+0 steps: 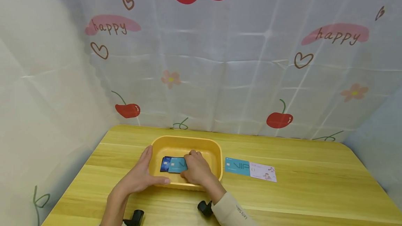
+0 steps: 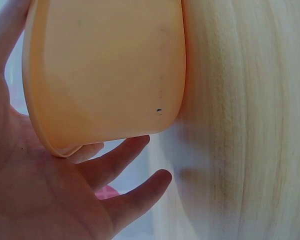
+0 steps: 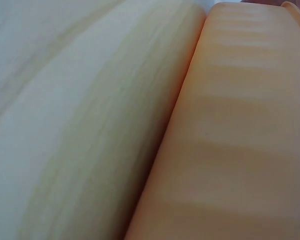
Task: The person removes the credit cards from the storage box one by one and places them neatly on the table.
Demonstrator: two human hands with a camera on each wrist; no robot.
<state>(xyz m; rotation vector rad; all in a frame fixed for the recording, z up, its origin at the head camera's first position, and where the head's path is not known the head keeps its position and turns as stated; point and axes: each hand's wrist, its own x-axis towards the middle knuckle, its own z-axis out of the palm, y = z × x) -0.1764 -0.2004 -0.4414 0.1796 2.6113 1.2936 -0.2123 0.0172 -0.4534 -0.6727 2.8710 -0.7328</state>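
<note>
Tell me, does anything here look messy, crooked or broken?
Nothing stands out. The yellow tub sits flat on the table; the left hand steadies its rim, the right hand rests on the cards inside. Two more cards lie neatly beside it.

L hand (image 1: 138,177) flat, R hand (image 1: 196,168) curled

— Where does the head view look from?
— From above, forward and down at the wooden table (image 1: 282,198), tub (image 1: 185,142) at lower centre.
— And the wrist views?
— Both very close, pressed against the tub's outer wall, table grain beside it.
</note>
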